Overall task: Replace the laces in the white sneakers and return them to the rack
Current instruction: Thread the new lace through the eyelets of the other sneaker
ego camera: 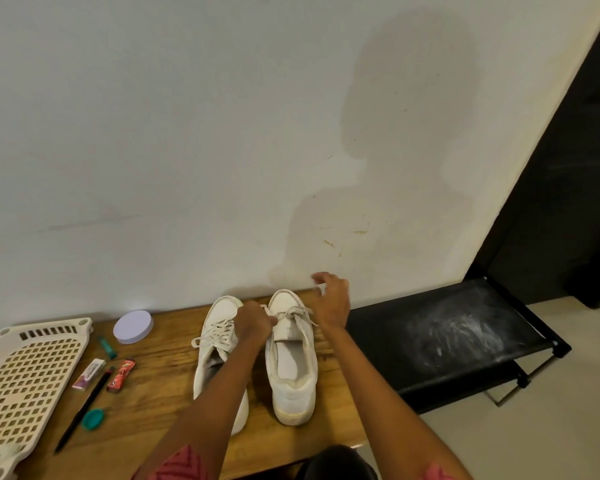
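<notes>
Left hand [253,322] fingers curled, pinching; right hand [331,299] spread, raised.

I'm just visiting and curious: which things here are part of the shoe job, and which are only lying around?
For the job: left sneaker, right sneaker, laces, black rack.

Lying about: tray, round lid, pencil, eraser, red packet, teal cap.

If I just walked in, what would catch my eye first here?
Two white sneakers side by side on a wooden table against the wall. The left hand pinches the laces of the right-side shoe, while the right hand hovers open near its toe. A black rack stands right of the table.
</notes>
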Motion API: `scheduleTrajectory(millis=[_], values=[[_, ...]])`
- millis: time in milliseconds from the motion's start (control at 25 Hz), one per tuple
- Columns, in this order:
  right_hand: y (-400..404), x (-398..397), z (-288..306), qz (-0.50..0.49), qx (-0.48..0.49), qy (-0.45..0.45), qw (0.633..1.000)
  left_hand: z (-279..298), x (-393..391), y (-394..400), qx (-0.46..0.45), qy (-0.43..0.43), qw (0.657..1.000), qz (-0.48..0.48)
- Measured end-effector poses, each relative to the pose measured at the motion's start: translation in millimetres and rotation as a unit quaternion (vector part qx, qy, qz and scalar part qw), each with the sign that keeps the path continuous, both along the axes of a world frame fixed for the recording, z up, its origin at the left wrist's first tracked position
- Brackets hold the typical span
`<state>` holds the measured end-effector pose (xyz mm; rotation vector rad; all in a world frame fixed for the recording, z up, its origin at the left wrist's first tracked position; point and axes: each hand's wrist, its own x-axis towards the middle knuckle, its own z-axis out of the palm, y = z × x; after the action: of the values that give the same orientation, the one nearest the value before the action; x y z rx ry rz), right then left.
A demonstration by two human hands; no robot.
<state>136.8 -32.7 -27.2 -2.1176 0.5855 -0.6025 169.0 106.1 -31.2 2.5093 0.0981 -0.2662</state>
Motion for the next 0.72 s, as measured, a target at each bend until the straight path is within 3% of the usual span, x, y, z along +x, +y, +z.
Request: scheduleTrajectory(millis=[40, 120, 160, 240, 320, 400, 480, 560, 640, 720], values=[[11.5, 4.5, -1.9, 0.122, -0.056, 0.047, 0.990, 0.9, -1.1, -1.0, 0.004, 0.000, 1.000, 0.002], [32.9, 12.0, -2.8, 0.271, -0.255, 0.165, 0.914, 2.8, -1.8, -1.7, 0.014, -0.005, 1.000, 0.007], [41.7, 15.1, -3.7, 0.285, -0.335, 0.200, 0.875, 2.3, -1.5, -1.3, 0.020, -0.011, 1.000, 0.011], [51.5, 16.1, -2.2, 0.266, -0.384, 0.224, 0.855, 0.3, -1.3, -1.5, 0.024, -0.019, 0.999, 0.013], [50.0, 13.6, -6.2, 0.257, -0.346, 0.199, 0.880, -1.1, -1.5, -1.5, 0.016, -0.021, 1.000, 0.016], [31.2, 7.8, -5.2, 0.205, -0.240, 0.162, 0.935, -0.6, -1.3, -2.1, 0.010, -0.016, 1.000, 0.018], [-2.4, 5.3, 1.8, 0.055, -0.099, 0.100, 0.989, -2.4, -0.7, -1.9, 0.012, -0.012, 1.000, 0.011], [-32.8, -1.5, 9.9, -0.117, -0.007, 0.046, 0.992, -3.5, -1.2, -2.8, 0.009, -0.007, 1.000, 0.009], [-39.3, -7.5, 13.1, -0.152, -0.052, 0.087, 0.983, -3.7, -2.8, -3.0, 0.007, 0.001, 1.000, 0.012], [-23.4, -8.7, 12.1, -0.053, -0.130, 0.105, 0.984, -4.4, -3.3, -3.4, 0.000, 0.001, 1.000, 0.012]])
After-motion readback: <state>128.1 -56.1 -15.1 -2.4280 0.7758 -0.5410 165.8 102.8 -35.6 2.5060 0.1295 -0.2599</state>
